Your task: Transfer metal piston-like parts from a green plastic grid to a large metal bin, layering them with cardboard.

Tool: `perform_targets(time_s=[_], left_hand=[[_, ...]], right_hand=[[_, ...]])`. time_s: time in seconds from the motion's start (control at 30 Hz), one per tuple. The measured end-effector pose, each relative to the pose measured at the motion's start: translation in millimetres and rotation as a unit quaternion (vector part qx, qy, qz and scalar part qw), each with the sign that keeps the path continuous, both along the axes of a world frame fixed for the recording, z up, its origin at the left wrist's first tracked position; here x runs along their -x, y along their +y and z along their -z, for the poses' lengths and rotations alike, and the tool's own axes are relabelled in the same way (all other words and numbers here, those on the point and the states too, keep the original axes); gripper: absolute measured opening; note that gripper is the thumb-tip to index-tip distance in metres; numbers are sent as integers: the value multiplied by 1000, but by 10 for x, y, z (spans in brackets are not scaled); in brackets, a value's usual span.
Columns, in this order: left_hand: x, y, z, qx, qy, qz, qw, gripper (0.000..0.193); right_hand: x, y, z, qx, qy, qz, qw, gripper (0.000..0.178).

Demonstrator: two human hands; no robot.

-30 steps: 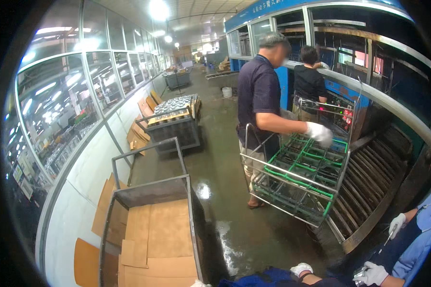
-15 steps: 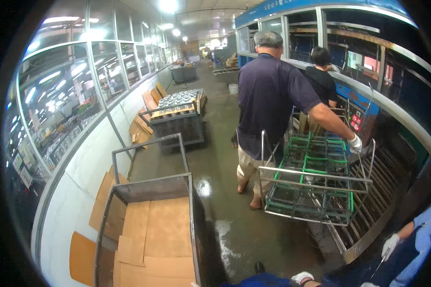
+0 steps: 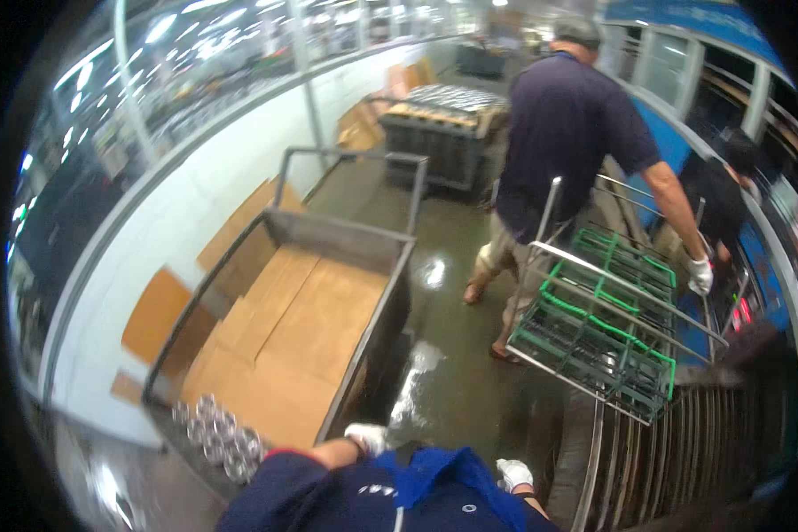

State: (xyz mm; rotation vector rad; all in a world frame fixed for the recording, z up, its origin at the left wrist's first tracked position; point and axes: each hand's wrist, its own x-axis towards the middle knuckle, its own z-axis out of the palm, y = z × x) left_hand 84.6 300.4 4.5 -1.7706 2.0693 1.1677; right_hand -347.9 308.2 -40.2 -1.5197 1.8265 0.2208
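My left hand (image 3: 366,438), in a white glove, is beside the near right side of a dark metal cart (image 3: 408,253) lined with cardboard sheets (image 3: 288,328). No held thing shows in it, and its fingers are blurred. Shiny round metal cups (image 3: 217,436) stand in rows at the cart's near left end, partly covered by my left arm. My right hand (image 3: 513,475), also gloved in white, is low at my right side, apart from the cart. Its fingers are too smeared to read, and nothing held can be made out.
Ahead on the right, a person (image 3: 576,133) grips a metal-framed rack (image 3: 594,324) with green edging. Slatted metal bars (image 3: 683,443) lie beside it. Another person (image 3: 718,199) stands by the blue machine. A second cart (image 3: 434,146) with metal pieces is farther along. The floor (image 3: 457,390) looks wet.
My view has swung down and left, bringing both my hands and the metal cups into sight. The rack in the other person's hand now hangs more tilted.
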Motion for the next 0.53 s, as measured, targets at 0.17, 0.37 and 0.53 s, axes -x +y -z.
perform_targets(time_s=[0.17, 0.37, 0.53], left_hand=[[451, -642, -519, -41, -75, -36, 996, 47], [492, -879, -514, -53, -75, -62, 994, 48], [356, -1256, -212, -106, -48, -62, 991, 55]], right_hand=[[712, 185, 614, -7, -129, 158, 979, 27], [549, -108, 673, 100, -58, -120, 986, 22], [69, -693, -214, -37, -220, 222, 949, 33]])
